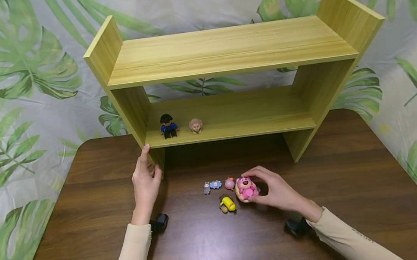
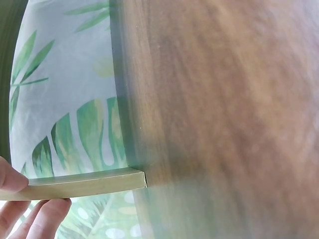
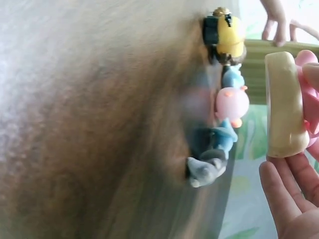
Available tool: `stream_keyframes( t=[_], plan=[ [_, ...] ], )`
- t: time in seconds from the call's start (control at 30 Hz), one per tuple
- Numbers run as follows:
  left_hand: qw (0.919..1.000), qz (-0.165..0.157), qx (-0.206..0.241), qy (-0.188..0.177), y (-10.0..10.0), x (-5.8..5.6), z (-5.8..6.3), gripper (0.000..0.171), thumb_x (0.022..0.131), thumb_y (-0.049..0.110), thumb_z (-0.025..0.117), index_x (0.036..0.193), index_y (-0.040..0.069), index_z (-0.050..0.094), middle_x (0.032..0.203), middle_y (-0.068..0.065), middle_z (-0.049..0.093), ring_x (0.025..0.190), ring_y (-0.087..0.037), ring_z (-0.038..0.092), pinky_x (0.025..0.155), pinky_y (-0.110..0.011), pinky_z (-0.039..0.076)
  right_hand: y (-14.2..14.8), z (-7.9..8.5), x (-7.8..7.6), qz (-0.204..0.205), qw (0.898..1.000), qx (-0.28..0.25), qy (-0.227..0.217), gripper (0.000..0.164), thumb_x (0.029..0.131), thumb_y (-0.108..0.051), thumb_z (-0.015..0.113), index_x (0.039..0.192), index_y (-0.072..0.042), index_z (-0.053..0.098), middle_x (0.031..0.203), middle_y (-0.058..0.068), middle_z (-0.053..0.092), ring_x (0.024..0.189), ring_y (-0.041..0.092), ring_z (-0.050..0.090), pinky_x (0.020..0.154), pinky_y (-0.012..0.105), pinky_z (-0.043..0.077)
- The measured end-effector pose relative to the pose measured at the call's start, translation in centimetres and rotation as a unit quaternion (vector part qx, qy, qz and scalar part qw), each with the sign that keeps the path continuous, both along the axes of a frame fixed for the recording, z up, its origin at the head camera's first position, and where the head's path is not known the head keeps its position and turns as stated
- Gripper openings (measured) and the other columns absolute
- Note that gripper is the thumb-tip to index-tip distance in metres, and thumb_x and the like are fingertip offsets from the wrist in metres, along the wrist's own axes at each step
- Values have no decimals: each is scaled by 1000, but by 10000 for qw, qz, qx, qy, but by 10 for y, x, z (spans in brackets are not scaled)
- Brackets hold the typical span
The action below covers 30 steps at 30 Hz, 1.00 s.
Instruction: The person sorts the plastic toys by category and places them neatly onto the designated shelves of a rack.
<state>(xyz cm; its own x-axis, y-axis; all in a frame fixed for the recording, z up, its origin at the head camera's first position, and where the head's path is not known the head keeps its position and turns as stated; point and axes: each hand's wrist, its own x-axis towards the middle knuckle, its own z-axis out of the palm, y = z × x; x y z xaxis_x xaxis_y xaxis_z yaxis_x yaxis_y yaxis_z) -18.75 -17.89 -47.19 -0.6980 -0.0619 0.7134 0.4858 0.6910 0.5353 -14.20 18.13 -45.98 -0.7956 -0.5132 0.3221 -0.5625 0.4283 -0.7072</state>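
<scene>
My right hand [image 1: 278, 188] holds a pink bear figure [image 1: 246, 189] between thumb and fingers. The figure's thick cream base [image 3: 286, 107] shows in the right wrist view, where it appears raised off the table. At the shelf's left side, my left hand [image 1: 146, 185] grips the edge of the wooden side panel [image 2: 94, 183], thumb on one face and fingers on the other. Left of the bear lie a small pink figure [image 1: 229, 183], a blue figure [image 1: 216, 184], a grey figure [image 1: 207, 187] and a yellow-and-brown figure [image 1: 228, 204].
A two-tier wooden shelf [image 1: 230, 51] stands at the back of the dark brown table [image 1: 99, 230]. On its lower board are a dark-haired doll in blue [image 1: 169, 126] and a small tan figure [image 1: 196, 125], both toward the left. Behind hangs a leaf-patterned cloth [image 1: 208, 0].
</scene>
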Motion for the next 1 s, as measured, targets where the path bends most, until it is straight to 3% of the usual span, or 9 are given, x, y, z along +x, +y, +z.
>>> stream_keyframes(
  t=[0.37,0.6,1.0],
  plan=[
    [10000,-22,14,34,1,0,2,89,78,-21,55,146,32,30,107,-22,55,66,-28,44,53,-43,51,-2,16,-6,-17,9994,-234,255,56,71,-11,85,121,-5,59,117,6,57,105,22,57,87,43,49],
    [10000,-19,46,-83,0,1,1,87,80,-19,55,147,31,30,106,-22,54,66,-29,44,54,-42,51,-4,26,-8,-119,9994,-216,230,57,71,-13,85,121,-7,59,116,2,58,106,18,57,87,47,49],
    [9999,-22,1,-168,-1,0,1,84,82,-16,54,147,31,29,103,-21,53,65,-29,43,53,-38,47,-4,42,-9,-101,9987,-361,343,58,71,-10,85,122,-6,59,118,3,57,108,19,56,91,35,48]
  ],
)
